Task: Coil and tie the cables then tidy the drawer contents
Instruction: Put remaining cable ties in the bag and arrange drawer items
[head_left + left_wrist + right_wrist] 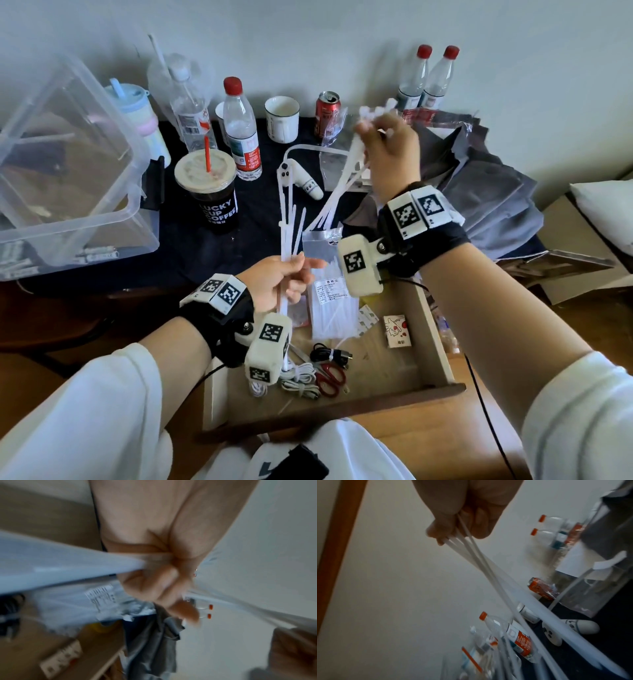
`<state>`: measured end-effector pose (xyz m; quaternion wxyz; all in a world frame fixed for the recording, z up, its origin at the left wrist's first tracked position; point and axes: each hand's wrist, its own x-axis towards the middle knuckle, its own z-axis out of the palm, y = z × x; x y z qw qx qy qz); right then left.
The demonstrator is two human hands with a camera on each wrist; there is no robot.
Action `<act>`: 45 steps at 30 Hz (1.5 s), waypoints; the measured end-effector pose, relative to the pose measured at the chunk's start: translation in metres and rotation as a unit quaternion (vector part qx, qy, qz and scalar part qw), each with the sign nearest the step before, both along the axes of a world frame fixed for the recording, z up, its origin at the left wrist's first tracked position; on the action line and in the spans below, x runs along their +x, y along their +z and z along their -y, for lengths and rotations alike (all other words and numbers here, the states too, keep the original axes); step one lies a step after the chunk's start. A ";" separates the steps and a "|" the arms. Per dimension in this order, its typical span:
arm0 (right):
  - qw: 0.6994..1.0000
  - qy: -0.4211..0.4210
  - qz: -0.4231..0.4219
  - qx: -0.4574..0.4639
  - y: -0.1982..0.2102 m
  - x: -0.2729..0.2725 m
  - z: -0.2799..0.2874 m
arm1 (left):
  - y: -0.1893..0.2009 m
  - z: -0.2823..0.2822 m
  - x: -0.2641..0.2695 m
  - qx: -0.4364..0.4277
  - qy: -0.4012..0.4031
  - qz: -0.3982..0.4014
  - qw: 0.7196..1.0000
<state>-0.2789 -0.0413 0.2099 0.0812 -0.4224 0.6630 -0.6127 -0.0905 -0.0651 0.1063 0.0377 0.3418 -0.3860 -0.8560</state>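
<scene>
I see white cable ties (337,192) bunched in my raised right hand (390,150), fingers curled round them; left hand (277,284) pinches the tie bag (330,301) and more ties above the open drawer (442,342). Inside: one black coiled cable (329,354), white cables (301,380), one pair of red scissors (330,378).

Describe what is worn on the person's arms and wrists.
Both arms wear white long sleeves pushed up the forearms. The left wrist and right wrist each carry a black strap with white blocks bearing black square-patterned markers, and a thin black cable trails from each. Both hands are bare.
</scene>
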 end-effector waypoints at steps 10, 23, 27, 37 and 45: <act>0.890 0.361 -0.256 0.114 -0.064 0.054 -0.022 | 0.045 0.010 -0.009 0.103 0.094 -0.094 0.986; 0.818 0.463 -0.258 0.223 -0.067 0.055 -0.040 | 0.034 0.002 -0.011 0.005 0.018 -0.001 1.000; 0.903 0.361 -0.113 0.205 -0.048 0.042 -0.041 | 0.034 0.001 -0.012 -0.079 0.007 0.011 0.997; 0.953 0.193 -0.093 0.213 -0.047 0.037 -0.024 | 0.029 0.002 -0.010 -0.068 -0.063 -0.060 0.994; 0.941 0.178 -0.129 0.258 -0.040 0.039 -0.021 | 0.027 0.005 -0.007 -0.071 -0.081 -0.069 0.992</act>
